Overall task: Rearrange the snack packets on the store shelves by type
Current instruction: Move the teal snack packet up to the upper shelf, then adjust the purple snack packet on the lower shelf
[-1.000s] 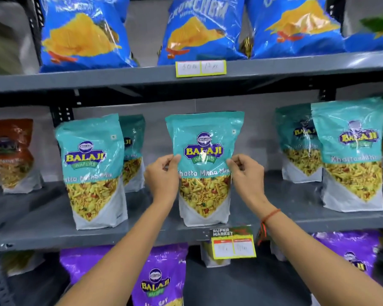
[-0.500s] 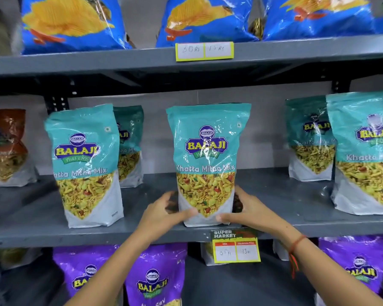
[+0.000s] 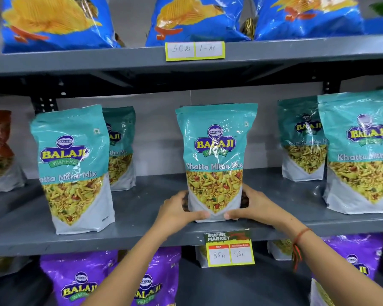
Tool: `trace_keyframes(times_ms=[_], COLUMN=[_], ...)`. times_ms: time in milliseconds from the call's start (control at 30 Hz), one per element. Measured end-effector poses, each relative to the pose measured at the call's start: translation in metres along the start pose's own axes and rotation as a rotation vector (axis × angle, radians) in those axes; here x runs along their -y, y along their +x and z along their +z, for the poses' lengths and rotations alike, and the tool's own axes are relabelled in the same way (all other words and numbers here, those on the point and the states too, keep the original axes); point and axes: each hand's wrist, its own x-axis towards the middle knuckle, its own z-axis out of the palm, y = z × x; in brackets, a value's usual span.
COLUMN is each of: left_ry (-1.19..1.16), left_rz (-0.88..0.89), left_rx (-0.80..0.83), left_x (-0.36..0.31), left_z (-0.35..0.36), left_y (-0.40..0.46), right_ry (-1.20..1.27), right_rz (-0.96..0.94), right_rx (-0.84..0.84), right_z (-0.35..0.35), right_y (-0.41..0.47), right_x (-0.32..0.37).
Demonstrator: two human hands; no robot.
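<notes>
A teal Khatta Mitha Mix packet stands upright in the middle of the grey middle shelf. My left hand grips its lower left corner and my right hand grips its lower right corner, thumbs across the front. A second teal packet seems to stand right behind it; only its top edge shows. More teal packets stand to the left and to the right, each with another one behind.
Blue chip bags fill the top shelf. Purple packets stand on the lower shelf. A brown-orange packet sits at the far left of the middle shelf. Price tags hang on the shelf edges.
Both hands slid from the packet's middle sides down to its bottom corners. The packet now stands square on the shelf.
</notes>
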Motion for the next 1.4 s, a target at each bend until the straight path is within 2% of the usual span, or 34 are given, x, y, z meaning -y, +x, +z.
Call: trace_keyframes(times_ms=[200, 300, 367, 500, 567, 633, 767, 867, 933, 1000, 1100, 1233, 1400], left_ry=[0.044, 0.040, 0.031, -0.128, -0.196, -0.221, -0.264, -0.238, -0.200, -0.209, -0.367, -0.412, -0.404], left_rz=[-0.003, 0.011, 0.040, 0.166, 0.189, 0.168, -0.035, -0.259, -0.359, -0.432, -0.566, -0.633, -0.673], left_rx=[0.010, -0.036, -0.145, -0.445, -0.558, -0.662, -0.785, -0.687, -0.590, -0.537, -0.379, -0.126, -0.080], left_x=[-0.003, -0.002, -0.003, -0.002, 0.007, 0.030, 0.106, 0.167, 0.201, 0.229, 0.257, 0.280, 0.293], left_z=[0.006, 0.002, -0.002, -0.013, -0.018, -0.021, -0.013, 0.001, 0.010, 0.018, 0.028, 0.037, 0.043], left_y=[0.003, -0.010, -0.025, -0.061, -0.083, -0.104, -0.146, -0.173, -0.186, -0.192, -0.188, -0.178, -0.178], right_ry=[0.006, 0.085, 0.216, 0.343, 0.375, 0.389, 0.438, 0.401, 0.364, 0.333, 0.393, 0.223, 0.180], right_rz=[0.022, -0.004, -0.051, -0.166, -0.266, -0.351, -0.331, -0.253, -0.092, 0.148, 0.408, 0.406, 0.404], right_rx=[-0.005, -0.068, -0.229, -0.680, -0.807, -0.837, -0.756, -0.610, -0.464, -0.256, 0.084, 0.296, 0.312], right_z=[-0.003, 0.002, 0.010, 0.034, 0.053, 0.079, 0.148, 0.205, 0.239, 0.268, 0.303, 0.334, 0.351], right_y=[0.000, -0.009, -0.018, -0.050, -0.070, -0.089, -0.115, -0.123, -0.118, -0.107, -0.087, -0.065, -0.063], right_x=[-0.008, -0.005, -0.001, 0.027, 0.043, 0.052, 0.045, 0.018, -0.012, -0.047, -0.085, -0.108, -0.113])
